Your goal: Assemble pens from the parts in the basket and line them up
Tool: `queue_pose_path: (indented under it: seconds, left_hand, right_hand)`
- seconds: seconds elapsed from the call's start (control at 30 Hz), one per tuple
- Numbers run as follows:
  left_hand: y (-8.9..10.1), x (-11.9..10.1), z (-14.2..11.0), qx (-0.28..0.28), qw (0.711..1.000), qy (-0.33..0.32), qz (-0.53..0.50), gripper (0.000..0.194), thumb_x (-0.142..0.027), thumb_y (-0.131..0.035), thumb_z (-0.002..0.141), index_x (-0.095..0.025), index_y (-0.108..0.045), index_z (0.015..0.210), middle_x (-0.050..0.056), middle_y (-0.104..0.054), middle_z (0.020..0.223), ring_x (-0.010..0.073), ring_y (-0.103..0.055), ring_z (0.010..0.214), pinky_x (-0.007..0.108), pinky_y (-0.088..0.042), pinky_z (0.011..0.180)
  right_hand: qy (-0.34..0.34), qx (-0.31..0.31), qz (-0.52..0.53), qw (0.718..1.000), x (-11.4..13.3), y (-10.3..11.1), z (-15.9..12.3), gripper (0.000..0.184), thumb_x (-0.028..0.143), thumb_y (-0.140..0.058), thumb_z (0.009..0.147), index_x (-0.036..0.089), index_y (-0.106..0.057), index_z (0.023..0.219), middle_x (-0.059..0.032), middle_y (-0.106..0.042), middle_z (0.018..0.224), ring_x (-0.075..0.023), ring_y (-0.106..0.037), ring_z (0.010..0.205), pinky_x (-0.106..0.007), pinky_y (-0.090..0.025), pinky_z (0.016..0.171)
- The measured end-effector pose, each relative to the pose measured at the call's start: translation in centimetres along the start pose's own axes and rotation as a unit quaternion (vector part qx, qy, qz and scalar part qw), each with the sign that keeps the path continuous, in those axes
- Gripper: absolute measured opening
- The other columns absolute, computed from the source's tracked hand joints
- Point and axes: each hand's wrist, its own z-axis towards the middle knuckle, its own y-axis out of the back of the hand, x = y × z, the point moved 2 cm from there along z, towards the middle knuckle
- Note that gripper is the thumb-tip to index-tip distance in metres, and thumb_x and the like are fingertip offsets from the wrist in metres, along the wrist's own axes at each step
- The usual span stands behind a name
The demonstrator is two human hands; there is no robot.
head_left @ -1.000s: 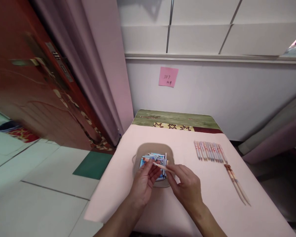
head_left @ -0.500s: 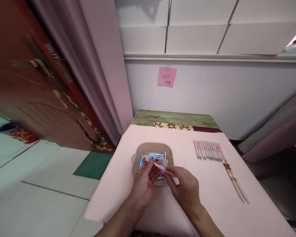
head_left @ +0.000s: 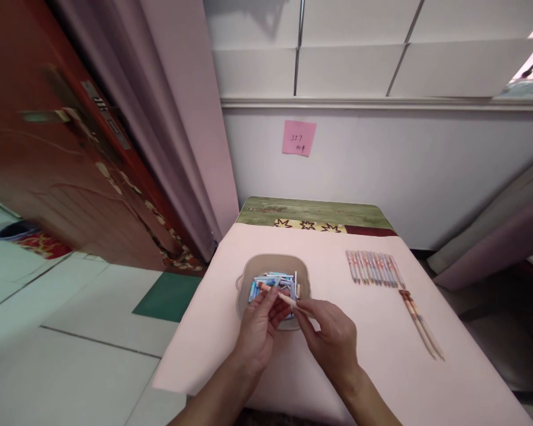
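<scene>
Both hands hold one cream pen (head_left: 288, 299) with an orange-brown end, tilted over the near part of a beige bin. My left hand (head_left: 258, 324) pinches it toward the orange-brown end. On its other end are the closed thumb and fingers of my right hand (head_left: 331, 331). The beige bin (head_left: 244, 278) holds several blue, light-blue and white pens or pen parts (head_left: 273, 278), partly hidden by my hands. To the right on the pink cloth lie a row of pens (head_left: 373, 269) with clear-looking barrels and two cream pens with brown ends (head_left: 421, 325).
A pink cloth (head_left: 204, 343) covers most of the table, whose green patterned far edge (head_left: 311, 207) meets the wall. A pink note (head_left: 299, 138) is stuck on that wall. At the left are a red-brown door (head_left: 48, 154), a purple curtain (head_left: 173, 118) and a green mat (head_left: 171, 296).
The view has shifted slightly, so the table items appear a little further left and up. Both hands keep their hold on the cream pen, with hardly any other movement.
</scene>
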Motion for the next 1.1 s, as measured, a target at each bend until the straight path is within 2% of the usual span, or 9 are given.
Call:
queue_pose_path:
  seconds: [0.23,0.43,0.6,0.73,0.83,0.9,1.03,1.1]
  left_hand:
    - [-0.1,0.6,-0.5,0.007,1.0,0.0,0.019,0.024,-0.023,-0.076,0.071,-0.012,-0.067,0.09,0.01,-0.074,0.087,0.0152,-0.069,0.071,0.022,-0.057,0.061]
    - [0.1,1.2,-0.7,-0.008,1.0,-0.009,0.028,0.021,-0.022,-0.075,0.072,-0.013,-0.067,0.09,0.009,-0.074,0.086,0.0148,-0.069,0.071,0.019,-0.055,0.053]
    - [-0.1,1.8,-1.2,-0.002,1.0,-0.018,-0.006,0.02,-0.019,-0.075,0.072,-0.013,-0.067,0.089,0.008,-0.073,0.087,0.0152,-0.069,0.073,0.021,-0.057,0.06]
    - [0.0,2.1,-1.6,0.009,0.999,-0.049,-0.021,0.018,-0.016,-0.076,0.07,-0.012,-0.067,0.085,0.007,-0.072,0.082,0.016,-0.069,0.077,0.022,-0.058,0.066]
    - [0.4,1.8,-1.6,0.003,0.997,-0.071,-0.012,0.019,-0.015,-0.076,0.069,-0.012,-0.068,0.086,0.007,-0.072,0.083,0.0169,-0.069,0.078,0.022,-0.058,0.065]
    - [0.7,1.5,-1.5,-0.006,0.997,-0.077,-0.007,0.018,-0.015,-0.076,0.07,-0.011,-0.068,0.085,0.008,-0.072,0.084,0.0174,-0.069,0.079,0.021,-0.058,0.065]
    - [1.2,1.3,-1.6,-0.011,0.996,-0.09,0.01,0.018,-0.017,-0.076,0.07,-0.011,-0.068,0.085,0.008,-0.072,0.084,0.0164,-0.069,0.077,0.021,-0.057,0.064]
    - [1.5,1.4,-1.7,-0.01,0.995,-0.095,0.019,0.021,-0.018,-0.077,0.069,-0.011,-0.069,0.087,0.008,-0.072,0.086,0.0165,-0.068,0.079,0.02,-0.057,0.063]
  right_hand:
    - [0.009,-0.015,-0.013,1.0,0.1,0.4,-0.6,0.009,0.017,-0.061,0.087,0.02,-0.065,0.094,-0.0014,-0.072,0.081,-0.0144,-0.065,0.071,-0.025,-0.044,0.071]
    - [-0.017,-0.027,-0.037,0.999,0.0,0.0,-1.4,0.008,0.023,-0.06,0.088,0.019,-0.067,0.091,-0.0011,-0.072,0.078,-0.0132,-0.066,0.069,-0.023,-0.042,0.068]
    - [-0.056,-0.008,-0.078,0.995,-0.3,-0.5,-2.0,0.027,0.034,-0.053,0.092,0.02,-0.068,0.075,0.0011,-0.067,0.06,-0.0109,-0.061,0.052,-0.023,-0.036,0.055]
    - [-0.085,0.024,-0.103,0.991,-0.5,-0.5,-2.6,0.034,0.036,-0.047,0.095,0.02,-0.068,0.073,-0.0011,-0.066,0.057,-0.012,-0.06,0.049,-0.023,-0.034,0.05]
    - [-0.109,0.048,-0.055,0.991,-0.4,-0.3,-3.1,0.024,0.037,-0.052,0.092,0.019,-0.068,0.092,-0.0022,-0.07,0.069,-0.0127,-0.063,0.055,-0.021,-0.039,0.053]
    - [-0.125,0.055,-0.002,0.991,-0.3,-0.2,-3.5,0.027,0.037,-0.057,0.088,0.018,-0.062,0.106,-0.0025,-0.07,0.077,-0.0127,-0.065,0.061,-0.02,-0.044,0.057]
    - [-0.127,0.039,0.033,0.991,0.0,0.1,-4.2,0.013,0.029,-0.054,0.088,0.019,-0.06,0.093,-0.0011,-0.067,0.074,-0.0134,-0.064,0.065,-0.021,-0.046,0.061]
    - [-0.123,0.031,0.024,0.992,0.2,0.2,-4.4,0.012,0.028,-0.053,0.089,0.019,-0.061,0.09,-0.0006,-0.067,0.072,-0.013,-0.063,0.062,-0.021,-0.045,0.06]
